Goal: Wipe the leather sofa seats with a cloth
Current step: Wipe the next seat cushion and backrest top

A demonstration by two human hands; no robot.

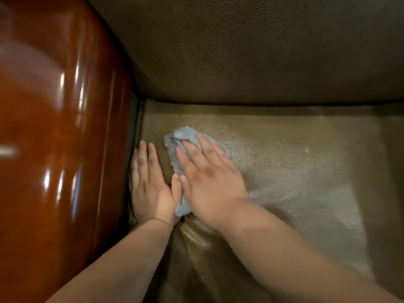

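We see the big brown back cushion [251,51] of the sofa at the top. It is made of bumpy leather and it stands up behind the seat.

On the left side is the wooden armrest [56,127]. It is red-brown, round and very shiny, with bright spots of light on it.

Below the back cushion is the sofa seat [306,171]. It is greenish-brown leather, and it looks shiny in the middle where the light falls. The leather makes a few folds near the front, close to the wrists.

Next we see the two bare arms coming up from the bottom.

The right hand [209,182] lies flat on top of the cloth. Its fingers are straight and spread a little, and they press the cloth down on the seat.

The left hand [150,184] lies flat on the seat too, right beside the armrest. Its fingers are straight and close together, and it holds nothing. Its thumb touches the edge of the cloth and the thumb of the other hand.

The cloth [181,138] is small, grey-blue and fuzzy. It sits on the left part of the seat, bunched up under the right hand, and it peeks out past the fingertips and near the wrist.
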